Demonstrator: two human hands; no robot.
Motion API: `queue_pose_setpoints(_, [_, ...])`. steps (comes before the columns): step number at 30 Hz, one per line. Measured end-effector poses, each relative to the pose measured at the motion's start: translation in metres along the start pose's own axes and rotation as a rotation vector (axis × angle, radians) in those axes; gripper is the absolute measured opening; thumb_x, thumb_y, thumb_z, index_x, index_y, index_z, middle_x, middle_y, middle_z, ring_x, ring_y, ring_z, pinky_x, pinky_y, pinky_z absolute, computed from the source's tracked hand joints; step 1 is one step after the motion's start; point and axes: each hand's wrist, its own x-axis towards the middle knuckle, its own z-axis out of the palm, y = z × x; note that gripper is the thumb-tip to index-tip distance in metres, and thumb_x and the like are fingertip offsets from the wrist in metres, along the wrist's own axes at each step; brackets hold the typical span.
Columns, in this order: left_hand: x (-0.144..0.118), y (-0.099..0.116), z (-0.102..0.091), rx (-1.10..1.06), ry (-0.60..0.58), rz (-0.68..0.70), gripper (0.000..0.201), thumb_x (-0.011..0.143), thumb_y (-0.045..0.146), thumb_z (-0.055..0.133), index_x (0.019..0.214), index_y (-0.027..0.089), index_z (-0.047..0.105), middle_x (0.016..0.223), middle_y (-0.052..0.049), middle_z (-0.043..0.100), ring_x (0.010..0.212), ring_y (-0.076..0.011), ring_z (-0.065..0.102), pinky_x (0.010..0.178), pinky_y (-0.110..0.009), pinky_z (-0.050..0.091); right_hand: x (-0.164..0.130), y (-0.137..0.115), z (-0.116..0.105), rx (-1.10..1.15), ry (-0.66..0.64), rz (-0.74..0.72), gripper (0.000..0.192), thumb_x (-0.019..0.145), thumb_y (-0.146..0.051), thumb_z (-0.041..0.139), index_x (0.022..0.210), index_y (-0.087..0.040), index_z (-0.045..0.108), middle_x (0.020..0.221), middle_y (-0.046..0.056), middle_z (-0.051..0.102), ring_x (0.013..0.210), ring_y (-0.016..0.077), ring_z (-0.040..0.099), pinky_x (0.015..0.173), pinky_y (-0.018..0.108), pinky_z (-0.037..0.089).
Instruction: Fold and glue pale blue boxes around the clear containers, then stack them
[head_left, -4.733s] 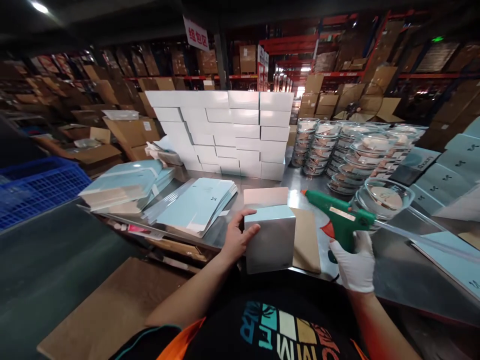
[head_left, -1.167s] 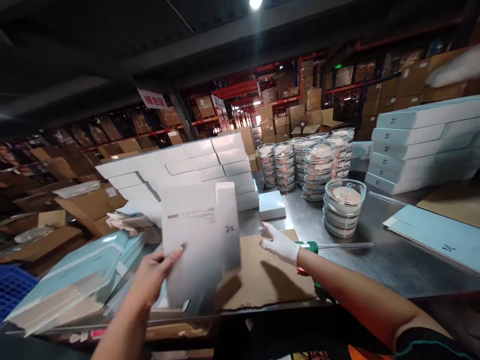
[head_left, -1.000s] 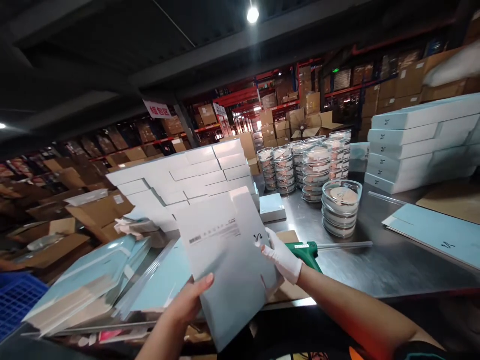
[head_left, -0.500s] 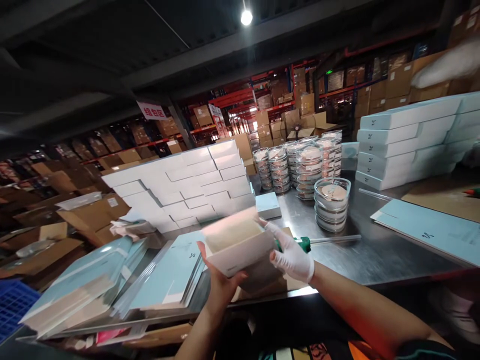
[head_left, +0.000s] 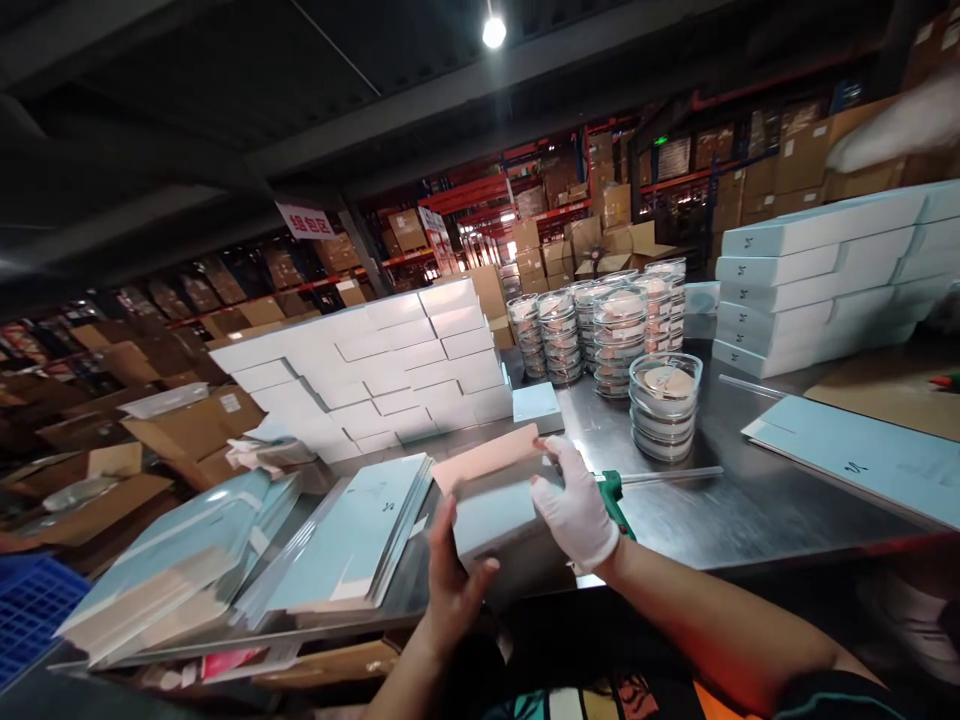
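A small pale-blue and white cardboard box (head_left: 495, 515) is held between my two hands at the near edge of the table. Its pinkish inner flap (head_left: 487, 458) stands up along the far side. My bare left hand (head_left: 454, 580) grips the box's left end, thumb toward me. On the right end, my right hand (head_left: 577, 505), in a white glove, clasps the box and its upper edge. Beside my right wrist lies a green glue gun (head_left: 615, 500), partly hidden, with a clear stick (head_left: 679, 475) extending from it.
Flat blue cardboard blanks (head_left: 345, 540) lie left, near taped bundles (head_left: 180, 545). White boxes (head_left: 375, 360) form a wall behind; more boxes (head_left: 817, 280) stand right. Stacked clear round containers (head_left: 664, 405) occupy the metal table (head_left: 720, 500). A blurred white shape (head_left: 892, 125) shows upper right.
The box has turned in my hands, so its pale-blue face shows and the flap rises at the back. My right hand has shifted slightly; more of the glue gun is uncovered.
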Motion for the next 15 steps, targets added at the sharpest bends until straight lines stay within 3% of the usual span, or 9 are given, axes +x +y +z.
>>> queue_pose_setpoints(3, [-0.001,-0.001,-0.002,0.008,-0.017,0.038,0.064,0.075,0.062,0.09,0.124,0.027,0.068,0.125,-0.012,0.069,0.128,-0.0359,0.064,0.104,-0.044,0.055,0.002,0.008,-0.015,0.016,-0.063,-0.016,0.057,0.093,-0.028,0.056,0.149,-0.024,0.053,0.144,0.012,0.068,0.126,0.0262,0.068,0.112,0.043,0.053])
queue_pose_setpoints(7, [0.015,0.022,-0.012,0.001,0.091,-0.007,0.054,0.074,0.054,0.093,0.111,0.025,0.066,0.109,-0.006,0.067,0.107,-0.0273,0.067,0.09,-0.035,0.055,0.011,0.035,-0.049,-0.445,-0.163,0.2,0.053,0.102,-0.04,0.053,0.151,-0.021,0.054,0.152,0.015,0.061,0.138,0.0294,0.061,0.117,0.044,0.048])
queue_pose_setpoints(10, [0.029,0.039,-0.02,0.012,0.124,-0.034,0.047,0.081,0.053,0.087,0.111,0.024,0.066,0.106,-0.004,0.066,0.098,-0.0232,0.066,0.084,-0.032,0.052,0.013,0.067,-0.067,-0.684,-0.235,0.418,0.048,0.084,-0.036,0.077,0.127,-0.014,0.07,0.133,0.023,0.069,0.129,0.0413,0.066,0.111,0.053,0.049])
queue_pose_setpoints(12, [0.036,0.042,-0.025,0.013,0.147,-0.003,0.044,0.085,0.055,0.083,0.111,0.023,0.068,0.105,-0.005,0.067,0.098,-0.0236,0.065,0.086,-0.033,0.051,0.011,0.087,-0.072,-0.734,-0.256,0.532,0.053,0.067,-0.025,0.087,0.116,-0.012,0.072,0.118,0.024,0.073,0.116,0.0461,0.072,0.103,0.057,0.051])
queue_pose_setpoints(15, [0.042,0.039,-0.027,0.012,0.177,0.063,0.044,0.087,0.06,0.079,0.108,0.022,0.071,0.101,-0.005,0.069,0.097,-0.0245,0.067,0.087,-0.035,0.052,0.003,0.108,-0.079,-0.732,-0.274,0.607,0.068,0.058,-0.021,0.088,0.122,-0.014,0.067,0.101,0.017,0.076,0.099,0.0409,0.077,0.091,0.051,0.056])
